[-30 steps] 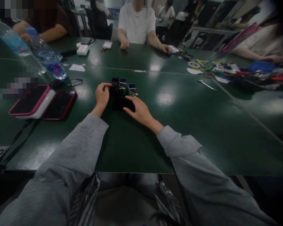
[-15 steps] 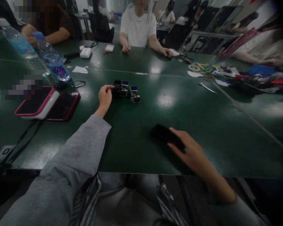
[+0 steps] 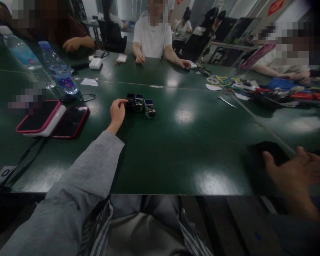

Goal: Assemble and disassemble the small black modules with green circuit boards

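Observation:
My left hand (image 3: 117, 113) has its fingers curled together at the left side of a small black electronic module (image 3: 130, 100), with a fingertip on its upper part. Directly beside that module stands a second one with a small screen (image 3: 139, 101). A third small module, a circuit board with a screen (image 3: 149, 109), stands slightly apart on the right. Far to the right, my right hand (image 3: 296, 174) is blurred, its thumb and fingers spread. A dark, blurred block-like object (image 3: 273, 151) is just beyond the thumb; whether it rests on the table cannot be made out.
Two phones (image 3: 40, 116) (image 3: 71, 122) and two bottles (image 3: 26, 57) (image 3: 60, 71) are on the left of the green table (image 3: 176, 160). A wrench (image 3: 227, 102) lies near tangled cables (image 3: 269, 89) at the right. A person in white (image 3: 152, 39) sits opposite.
My right hand and the dark object have moved far to the right, and its fingers have spread. My left hand stays at the black module. The view has shifted slightly.

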A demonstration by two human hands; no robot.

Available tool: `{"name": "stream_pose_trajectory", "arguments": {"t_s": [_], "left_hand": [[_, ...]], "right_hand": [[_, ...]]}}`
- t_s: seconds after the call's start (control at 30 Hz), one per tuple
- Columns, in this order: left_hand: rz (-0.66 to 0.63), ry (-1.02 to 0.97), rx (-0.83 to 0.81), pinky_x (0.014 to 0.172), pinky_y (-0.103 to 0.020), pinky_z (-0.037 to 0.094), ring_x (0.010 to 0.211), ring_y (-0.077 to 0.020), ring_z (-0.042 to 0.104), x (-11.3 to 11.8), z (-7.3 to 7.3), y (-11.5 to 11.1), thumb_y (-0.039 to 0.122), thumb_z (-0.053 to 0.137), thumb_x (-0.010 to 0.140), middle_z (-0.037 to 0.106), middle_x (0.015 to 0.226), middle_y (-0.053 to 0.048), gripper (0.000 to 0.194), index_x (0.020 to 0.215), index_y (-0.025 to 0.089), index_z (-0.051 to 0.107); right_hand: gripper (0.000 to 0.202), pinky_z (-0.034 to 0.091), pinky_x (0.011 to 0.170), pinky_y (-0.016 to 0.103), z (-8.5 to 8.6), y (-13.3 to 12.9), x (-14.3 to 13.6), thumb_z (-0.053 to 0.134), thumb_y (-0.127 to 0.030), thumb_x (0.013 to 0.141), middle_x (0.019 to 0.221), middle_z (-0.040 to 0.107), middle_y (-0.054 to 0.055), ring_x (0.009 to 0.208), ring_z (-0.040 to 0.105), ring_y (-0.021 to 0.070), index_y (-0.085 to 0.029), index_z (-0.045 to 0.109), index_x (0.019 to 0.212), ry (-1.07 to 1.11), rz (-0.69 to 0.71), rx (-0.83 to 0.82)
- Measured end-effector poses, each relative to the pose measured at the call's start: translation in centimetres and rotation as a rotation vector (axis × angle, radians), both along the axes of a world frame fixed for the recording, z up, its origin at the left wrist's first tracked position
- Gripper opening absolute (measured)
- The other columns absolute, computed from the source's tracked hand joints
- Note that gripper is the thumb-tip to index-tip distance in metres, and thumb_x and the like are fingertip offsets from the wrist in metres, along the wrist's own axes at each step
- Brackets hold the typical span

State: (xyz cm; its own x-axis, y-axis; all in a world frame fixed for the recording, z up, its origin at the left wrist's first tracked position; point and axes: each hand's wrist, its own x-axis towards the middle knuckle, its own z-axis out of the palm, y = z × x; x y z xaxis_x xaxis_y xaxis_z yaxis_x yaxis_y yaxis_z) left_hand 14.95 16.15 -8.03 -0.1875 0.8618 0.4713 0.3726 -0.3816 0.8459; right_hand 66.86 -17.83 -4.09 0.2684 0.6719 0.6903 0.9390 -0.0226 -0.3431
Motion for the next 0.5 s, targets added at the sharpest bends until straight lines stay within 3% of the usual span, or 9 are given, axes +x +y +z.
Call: {"name": "stream_pose_trajectory", "arguments": {"t_s": [0.07,0.13,0.27,0.37,0.43,0.5], "left_hand": [[0.000,0.004,0.000,0.096,-0.038,0.049,0.097,-0.0192,0.063,0.0,0.1,0.0,0.010,0.049,0.089,0.071,0.102,-0.004,0.026,0.092,0.023,0.071],[-0.002,0.006,0.007,0.097,-0.037,0.048,0.097,-0.0187,0.063,0.0,0.1,0.0,0.009,0.049,0.089,0.071,0.102,-0.004,0.025,0.091,0.023,0.070],[-0.007,0.007,0.005,0.098,-0.037,0.048,0.098,-0.0187,0.064,0.0,0.3,-0.2,0.010,0.049,0.089,0.071,0.101,-0.004,0.024,0.091,0.024,0.069],[-0.004,0.006,0.003,0.098,-0.037,0.048,0.098,-0.0187,0.064,0.0,0.3,-0.2,0.009,0.049,0.089,0.071,0.101,-0.003,0.025,0.091,0.024,0.069],[-0.002,0.005,0.003,0.099,-0.037,0.047,0.098,-0.0186,0.063,0.1,0.3,-0.2,0.009,0.049,0.088,0.071,0.102,-0.004,0.025,0.090,0.024,0.069],[-0.003,0.006,-0.002,0.099,-0.037,0.047,0.098,-0.0187,0.063,0.1,0.4,-0.2,0.008,0.049,0.089,0.070,0.101,-0.004,0.026,0.090,0.024,0.069]], "right_hand": [[0.074,0.016,0.104,0.080,0.3,2.2,-2.2,0.053,-0.072,0.088,0.154,0.037,0.016,0.146,0.024,0.0486,-0.045,0.032,0.154,-0.049,-0.208,0.023],[0.072,0.024,0.102,0.078,0.6,5.3,-5.8,0.047,-0.073,0.090,0.152,0.040,0.019,0.142,0.030,0.0495,-0.038,0.038,0.153,-0.091,-0.195,-0.051],[0.066,0.039,0.099,0.066,0.2,12.5,-16.7,0.041,-0.065,0.097,0.145,0.045,0.024,0.134,0.041,0.0437,-0.023,0.045,0.148,-0.174,0.100,-0.154],[0.057,0.039,0.106,0.062,-0.8,17.2,-24.6,0.042,-0.053,0.101,0.153,0.036,0.016,0.140,0.037,0.0381,-0.028,0.036,0.152,-0.207,0.380,-0.233],[0.058,0.037,0.110,0.060,-1.2,19.7,-27.9,0.048,-0.050,0.099,0.158,0.029,0.012,0.144,0.031,0.0368,-0.032,0.033,0.153,-0.237,0.507,-0.250],[0.055,0.038,0.110,0.059,-1.4,21.5,-29.6,0.052,-0.045,0.099,0.159,0.028,0.012,0.145,0.030,0.0369,-0.031,0.038,0.150,-0.241,0.555,-0.246]]}}
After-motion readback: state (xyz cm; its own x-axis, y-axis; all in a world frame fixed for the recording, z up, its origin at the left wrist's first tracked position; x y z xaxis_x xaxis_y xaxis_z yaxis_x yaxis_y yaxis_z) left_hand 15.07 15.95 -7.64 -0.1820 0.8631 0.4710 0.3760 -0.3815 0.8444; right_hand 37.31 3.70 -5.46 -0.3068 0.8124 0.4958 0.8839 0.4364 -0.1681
